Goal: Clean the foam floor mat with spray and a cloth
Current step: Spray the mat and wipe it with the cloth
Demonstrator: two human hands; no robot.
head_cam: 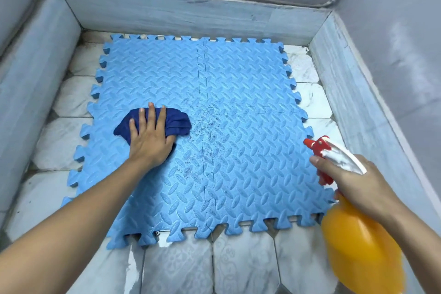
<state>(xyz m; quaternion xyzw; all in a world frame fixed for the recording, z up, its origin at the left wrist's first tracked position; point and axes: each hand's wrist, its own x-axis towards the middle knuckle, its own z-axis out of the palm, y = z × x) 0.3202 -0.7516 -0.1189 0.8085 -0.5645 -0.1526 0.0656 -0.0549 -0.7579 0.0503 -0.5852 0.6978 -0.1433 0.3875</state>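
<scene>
I see the left hand [149, 139] lying flat with its fingers spread, pressing down on a dark blue cloth [177, 123] at the middle left of the frame. The cloth is bunched up under the palm and sticks out to the right of the fingers. The right hand [358, 184] is at the lower right of the frame, wrapped tight around the neck of an orange bottle [358, 248], with one finger out by the red trigger. The bottle has a white top and a red tip [310, 143] that points toward the middle of the frame. The bottle is held up in the air over the right edge of the mat [238, 79]. The mat is light blue, made of four pieces locked together like a puzzle, and fills the middle of the frame. Small dark wet spots [210, 131] sit near its middle, just right of the cloth. The mat lies on a floor [243, 262] of pale tiles, with grey walls [191, 14] around it.
</scene>
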